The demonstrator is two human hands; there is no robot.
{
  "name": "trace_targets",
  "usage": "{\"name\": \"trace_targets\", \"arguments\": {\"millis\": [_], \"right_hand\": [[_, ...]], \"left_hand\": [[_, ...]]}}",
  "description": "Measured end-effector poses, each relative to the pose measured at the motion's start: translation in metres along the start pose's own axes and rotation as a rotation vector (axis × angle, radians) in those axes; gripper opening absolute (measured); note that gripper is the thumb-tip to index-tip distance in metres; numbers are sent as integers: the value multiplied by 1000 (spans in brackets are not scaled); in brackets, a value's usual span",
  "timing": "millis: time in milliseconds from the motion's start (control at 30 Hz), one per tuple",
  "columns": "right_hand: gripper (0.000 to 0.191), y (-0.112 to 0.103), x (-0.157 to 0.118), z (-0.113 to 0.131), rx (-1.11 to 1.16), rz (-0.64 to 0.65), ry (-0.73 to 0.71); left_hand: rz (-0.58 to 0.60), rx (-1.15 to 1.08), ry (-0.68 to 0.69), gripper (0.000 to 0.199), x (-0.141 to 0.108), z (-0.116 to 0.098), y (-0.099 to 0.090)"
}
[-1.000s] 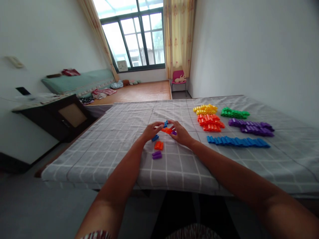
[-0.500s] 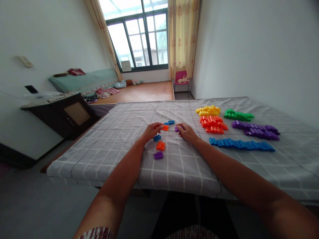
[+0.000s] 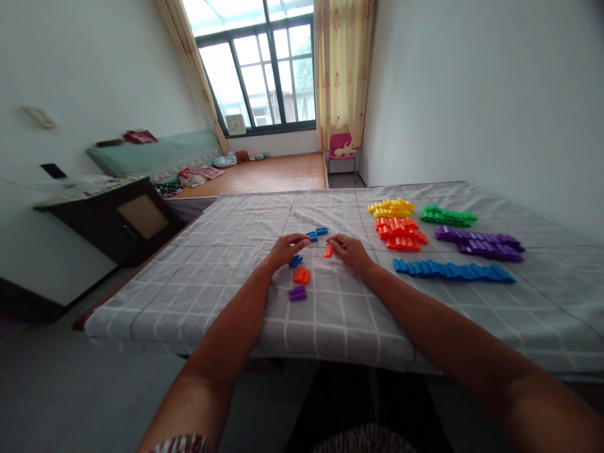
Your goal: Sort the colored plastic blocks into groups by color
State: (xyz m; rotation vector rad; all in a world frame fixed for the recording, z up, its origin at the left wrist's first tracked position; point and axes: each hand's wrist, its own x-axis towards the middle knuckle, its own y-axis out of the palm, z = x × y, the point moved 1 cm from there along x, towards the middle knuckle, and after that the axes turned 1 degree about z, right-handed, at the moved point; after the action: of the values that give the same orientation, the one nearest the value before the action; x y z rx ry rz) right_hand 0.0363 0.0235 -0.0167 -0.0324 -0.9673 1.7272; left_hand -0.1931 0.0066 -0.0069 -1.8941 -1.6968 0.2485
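My left hand [image 3: 287,249] is closed on a small orange piece [image 3: 308,242], mostly hidden by its fingers. Across a narrow gap, my right hand [image 3: 348,250] pinches another orange piece [image 3: 328,251], which points down and left. Just beyond the left fingers lie blue pieces [image 3: 321,231] on the checked grey cloth [image 3: 236,270]. Beside the left wrist is a dark blue piece [image 3: 295,260]. Nearer the front edge lie an orange cluster [image 3: 301,275] and, below it, a purple one [image 3: 297,293].
On the right of the table are yellow [image 3: 391,208], orange [image 3: 401,233], green [image 3: 448,216], purple [image 3: 479,243] and blue [image 3: 453,270] rows of pieces. A dark cabinet [image 3: 108,217] stands left, with a low wooden platform [image 3: 278,171] behind the table.
An orange piece now shows at my right fingers, where a purple one showed before. Less orange shows at my left fingers. The view has shifted slightly.
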Motion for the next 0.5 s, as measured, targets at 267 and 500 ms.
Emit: {"name": "trace_targets", "arguments": {"millis": [267,500], "right_hand": [[30,-18,4,-15,-40,-215,46],[18,-31,1,-23,-83,-89,81]], "left_hand": [[-32,68,76,38,0,5,-12],[-78,161,37,34,1,15,-17]]}}
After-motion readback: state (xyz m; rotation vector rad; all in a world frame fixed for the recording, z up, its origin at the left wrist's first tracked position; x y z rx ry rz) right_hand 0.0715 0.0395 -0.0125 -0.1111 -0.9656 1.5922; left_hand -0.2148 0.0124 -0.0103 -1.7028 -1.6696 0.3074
